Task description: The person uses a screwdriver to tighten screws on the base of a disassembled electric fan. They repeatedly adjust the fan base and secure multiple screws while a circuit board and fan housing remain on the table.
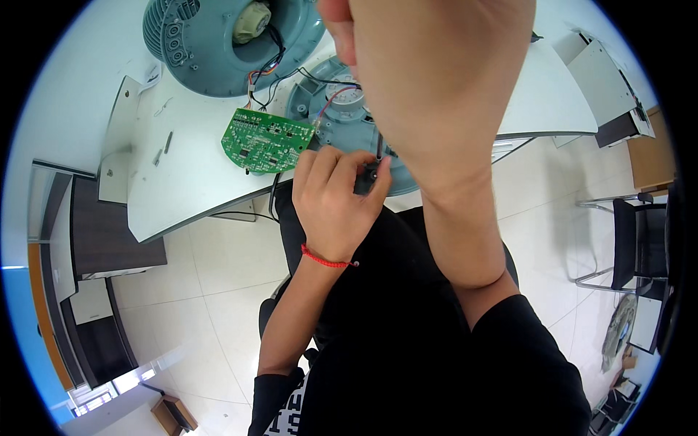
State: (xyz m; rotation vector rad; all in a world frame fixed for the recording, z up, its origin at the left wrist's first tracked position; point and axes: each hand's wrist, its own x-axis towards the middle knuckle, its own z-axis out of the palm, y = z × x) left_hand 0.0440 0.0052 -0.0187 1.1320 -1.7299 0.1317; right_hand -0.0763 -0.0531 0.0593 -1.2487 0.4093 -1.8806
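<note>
My left hand, with a red cord bracelet at the wrist, is at the front edge of a round grey-blue base. Its thumb and index finger close around a small black part. Just above these fingertips a thin dark shaft, like a screwdriver's, points down; its upper end is hidden behind my right arm. My right hand is raised close to the camera, fingers curled and mostly out of view, so what they hold is hidden. A green circuit board is left of the base, wired to it.
A large grey-blue round housing with a motor stands at the far left of the white table. Thin wires link it to the board. Small tools lie on the left. A black chair is at the right.
</note>
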